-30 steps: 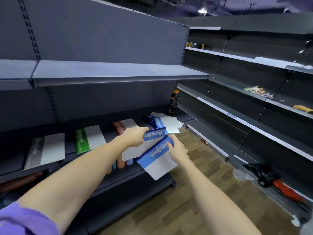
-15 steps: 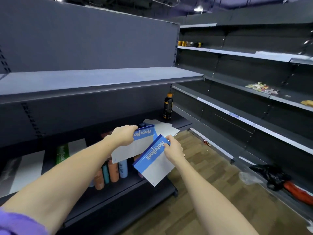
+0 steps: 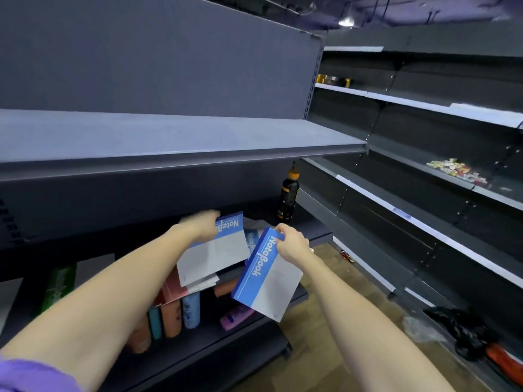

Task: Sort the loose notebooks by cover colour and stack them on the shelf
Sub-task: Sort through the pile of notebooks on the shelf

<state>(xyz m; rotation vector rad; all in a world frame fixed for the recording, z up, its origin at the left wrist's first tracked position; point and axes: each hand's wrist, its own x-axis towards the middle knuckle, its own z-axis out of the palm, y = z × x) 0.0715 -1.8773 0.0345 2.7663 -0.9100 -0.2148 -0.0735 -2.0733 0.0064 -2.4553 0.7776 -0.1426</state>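
Both hands have come up a little since a moment ago, and the two books have drawn apart. The left hand (image 3: 202, 226), blurred with motion, grips the blue band of a blue-and-white paper notebook (image 3: 216, 246) by its top-left corner and holds it out under the front lip of the wide grey metal upper shelf (image 3: 181, 142), above the dark lower shelf (image 3: 317, 232). The right hand (image 3: 293, 243) pinches the upper corner of a second blue-and-white notebook (image 3: 267, 274), which now hangs steeper, tilted with its white end down and to the right, out in front of the shelving over the wooden floor (image 3: 317, 346). Between the two, a loose blue notebook (image 3: 250, 240) lies on the lower shelf. The view has swung right: the green-banded notebook (image 3: 58, 287) sits at the far left, half hidden under the upper shelf. Below, a row of upright orange, teal and blue tubes (image 3: 172, 314) shows more plainly than before. The dark bottle with an orange cap (image 3: 288, 195) stands at the shelf's far right end, as it did.
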